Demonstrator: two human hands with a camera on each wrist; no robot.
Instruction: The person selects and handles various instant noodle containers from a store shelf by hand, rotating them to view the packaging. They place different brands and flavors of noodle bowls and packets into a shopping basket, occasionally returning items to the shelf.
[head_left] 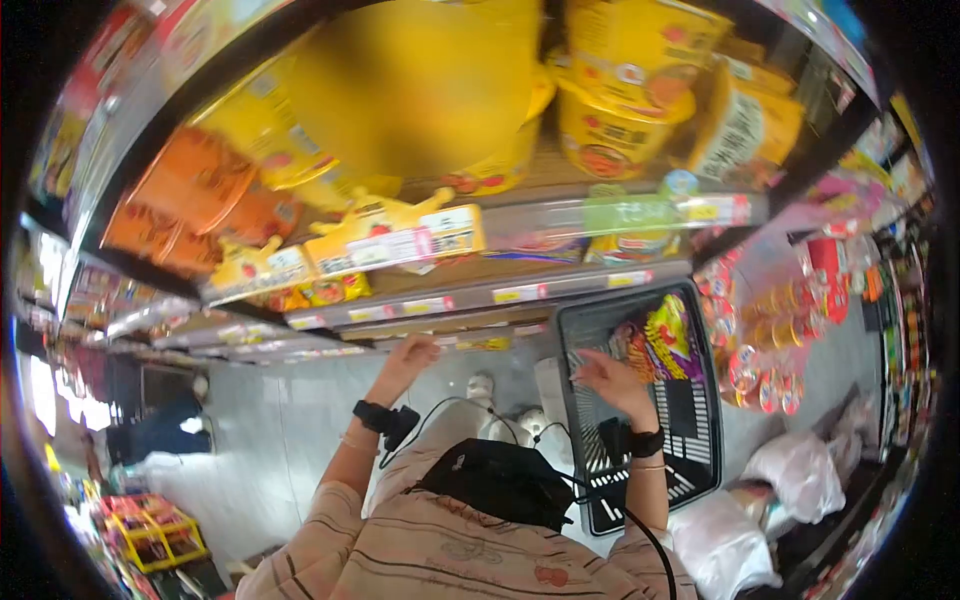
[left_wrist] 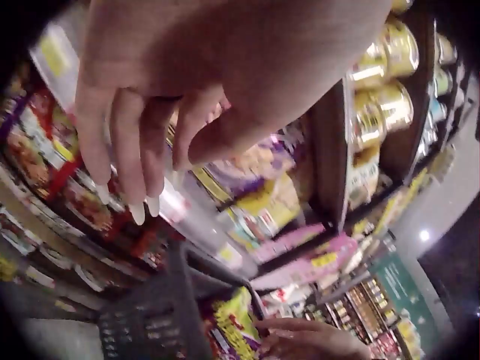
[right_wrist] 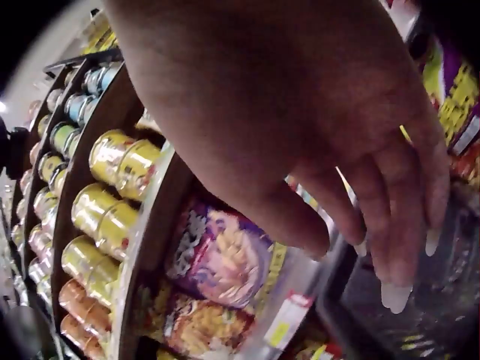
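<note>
My left hand [head_left: 407, 365] is held in front of the lower shelves with nothing in it. Its fingers [left_wrist: 131, 150] hang loosely downward in the left wrist view. My right hand [head_left: 612, 382] hovers over the left side of a black shopping basket [head_left: 716, 440], also holding nothing. In the right wrist view, relaxed fingers [right_wrist: 394, 217] droop beside the basket's rim. A shiny green and purple snack-like packet [head_left: 672, 338] lies at the far end of the basket, with part of another packet beside it.
Ahead is a shelf with yellow noodle tubs [head_left: 615, 120] and orange tubs [head_left: 190, 190]. Purple noodle packs [right_wrist: 221, 255] sit lower down. White plastic bags [head_left: 725, 535] stand right of the basket. A yellow rack [head_left: 155, 530] is at the left, with a person's dark-clothed legs [head_left: 160, 430] behind.
</note>
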